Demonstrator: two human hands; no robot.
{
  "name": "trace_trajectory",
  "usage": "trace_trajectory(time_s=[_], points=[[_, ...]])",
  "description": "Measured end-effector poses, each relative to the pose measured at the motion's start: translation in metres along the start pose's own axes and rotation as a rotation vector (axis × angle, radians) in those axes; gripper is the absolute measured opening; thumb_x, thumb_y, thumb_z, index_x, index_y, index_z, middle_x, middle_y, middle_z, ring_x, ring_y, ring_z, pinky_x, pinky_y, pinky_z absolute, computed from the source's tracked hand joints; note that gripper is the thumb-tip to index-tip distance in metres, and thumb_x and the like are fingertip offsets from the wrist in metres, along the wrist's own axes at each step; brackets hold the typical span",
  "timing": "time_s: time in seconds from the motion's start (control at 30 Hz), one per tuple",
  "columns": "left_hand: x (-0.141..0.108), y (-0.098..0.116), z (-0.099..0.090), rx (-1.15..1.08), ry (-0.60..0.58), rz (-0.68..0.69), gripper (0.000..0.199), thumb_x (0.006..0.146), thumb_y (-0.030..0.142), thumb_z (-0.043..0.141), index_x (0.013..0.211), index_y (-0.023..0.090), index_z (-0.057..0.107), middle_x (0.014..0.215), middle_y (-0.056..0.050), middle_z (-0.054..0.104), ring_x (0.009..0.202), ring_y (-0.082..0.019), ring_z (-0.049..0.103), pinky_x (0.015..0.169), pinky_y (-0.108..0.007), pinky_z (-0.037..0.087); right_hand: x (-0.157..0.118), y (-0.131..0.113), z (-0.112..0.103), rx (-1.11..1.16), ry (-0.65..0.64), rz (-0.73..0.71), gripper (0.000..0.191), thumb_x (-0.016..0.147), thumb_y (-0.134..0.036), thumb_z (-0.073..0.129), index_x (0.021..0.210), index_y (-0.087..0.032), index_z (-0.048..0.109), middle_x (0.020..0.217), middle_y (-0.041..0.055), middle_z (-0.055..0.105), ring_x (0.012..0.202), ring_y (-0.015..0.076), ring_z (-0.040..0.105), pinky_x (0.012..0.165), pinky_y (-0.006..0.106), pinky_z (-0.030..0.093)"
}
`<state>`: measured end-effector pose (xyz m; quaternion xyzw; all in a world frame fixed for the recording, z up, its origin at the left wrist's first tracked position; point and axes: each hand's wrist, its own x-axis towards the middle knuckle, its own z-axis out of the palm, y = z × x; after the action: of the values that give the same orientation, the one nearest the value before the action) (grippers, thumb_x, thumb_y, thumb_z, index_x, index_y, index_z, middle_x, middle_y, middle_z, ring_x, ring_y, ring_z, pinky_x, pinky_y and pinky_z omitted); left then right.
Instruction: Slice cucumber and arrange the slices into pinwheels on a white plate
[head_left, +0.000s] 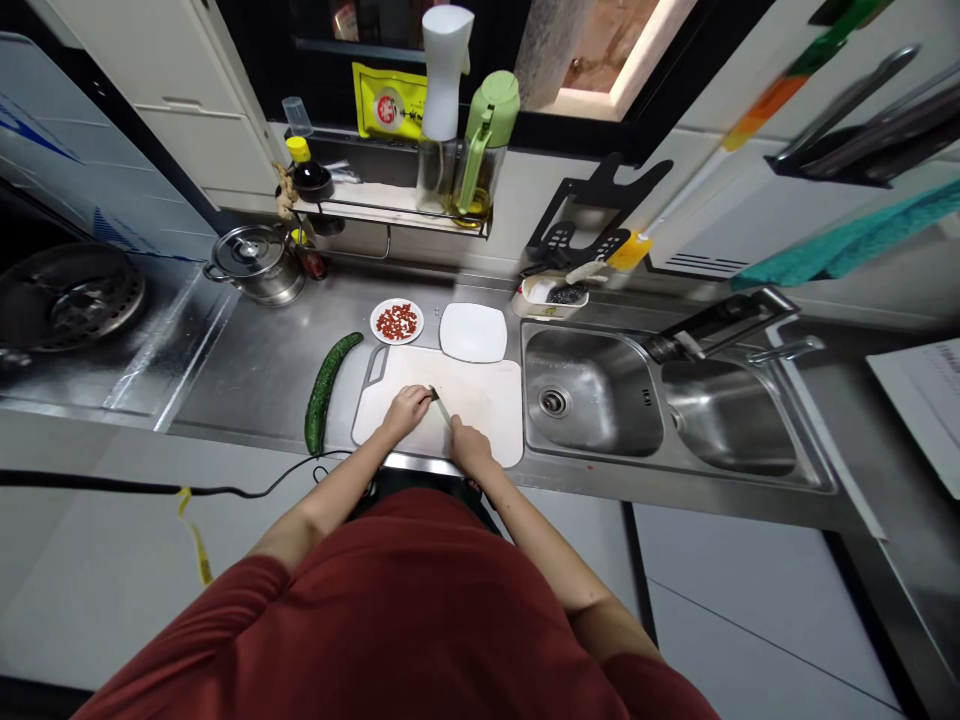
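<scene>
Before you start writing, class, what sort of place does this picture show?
A kitchen, most likely: a metal counter holds a double sink, a lidded pot and a cutting board.

Bench (pixel 247 370), front edge: one cutting board (pixel 495 420), two hands — left hand (pixel 406 412) and right hand (pixel 470 449) — and one slim implement (pixel 443 408). Beside the board's left edge: one cucumber (pixel 324 385). At its rear edge: two white plates, a round plate (pixel 373 324) and a squarish plate (pixel 472 332). Near the bench's rear edge: one lidded pot (pixel 259 265) and one caddy (pixel 551 311). Past the board's right edge: two sink basins, a left basin (pixel 600 415) and a right basin (pixel 720 425).
</scene>
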<state>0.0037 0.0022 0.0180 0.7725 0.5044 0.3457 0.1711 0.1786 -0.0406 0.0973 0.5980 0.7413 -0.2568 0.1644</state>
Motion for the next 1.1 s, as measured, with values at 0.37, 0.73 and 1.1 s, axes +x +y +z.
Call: trace_trajectory(time_s=[0.37, 0.73, 1.1], points=[[-0.001, 0.002, -0.001, -0.014, 0.005, -0.022, 0.017, 0.089, 0.023, 0.046, 0.100, 0.020, 0.059, 0.092, -0.006, 0.062, 0.090, -0.018, 0.057, 0.083, -0.035, 0.047, 0.004, 0.001, -0.007, 0.004, 0.052, 0.019, 0.031, 0.089, -0.015, 0.036, 0.120, -0.017, 0.040, 0.096, 0.0122, 0.065, 0.089, 0.0230, 0.063, 0.072, 0.030, 0.042], [-0.005, 0.007, -0.003, -0.004, 0.013, -0.030, 0.016, 0.089, 0.023, 0.047, 0.100, 0.019, 0.058, 0.096, -0.007, 0.062, 0.095, -0.019, 0.056, 0.086, -0.036, 0.046, 0.002, 0.012, -0.019, -0.032, 0.219, -0.010, 0.043, 0.096, -0.022, 0.027, 0.135, -0.035, 0.037, 0.113, 0.0065, 0.050, 0.087, 0.0174, 0.057, 0.072, 0.028, 0.040], [-0.005, 0.025, -0.020, 0.006, 0.439, -0.405, 0.024, 0.090, 0.031, 0.045, 0.109, 0.017, 0.052, 0.100, -0.011, 0.055, 0.096, -0.022, 0.053, 0.087, -0.037, 0.044, -0.002, 0.017, -0.019, -0.147, 0.344, 0.015, 0.050, 0.094, -0.018, 0.029, 0.141, -0.035, 0.033, 0.129, 0.0110, 0.040, 0.098, 0.0224, 0.045, 0.082, 0.033, 0.034]])
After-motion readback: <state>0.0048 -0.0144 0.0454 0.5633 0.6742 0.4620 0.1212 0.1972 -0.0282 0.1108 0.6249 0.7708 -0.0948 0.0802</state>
